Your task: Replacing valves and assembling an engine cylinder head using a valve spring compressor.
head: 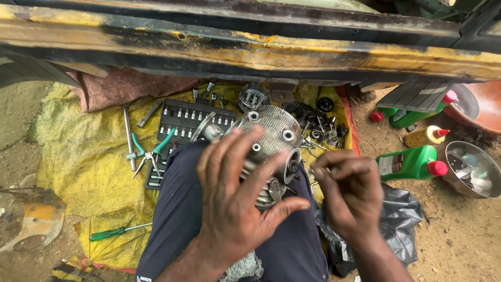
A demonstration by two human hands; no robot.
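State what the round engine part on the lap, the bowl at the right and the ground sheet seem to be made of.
Engine part: probably cast metal, dull grey, with a dimpled face and bolt holes.
Bowl: likely steel, since its rim is bright and reflective.
Ground sheet: seemingly woven plastic sacking, yellow, creased and stained.

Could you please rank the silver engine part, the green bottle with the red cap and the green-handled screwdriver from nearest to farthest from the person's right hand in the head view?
Measured from the right hand:
1. Silver engine part: just to its left, on the lap.
2. Green bottle with the red cap: to its right, lying on the dirt.
3. Green-handled screwdriver: far left, on the yellow sheet.
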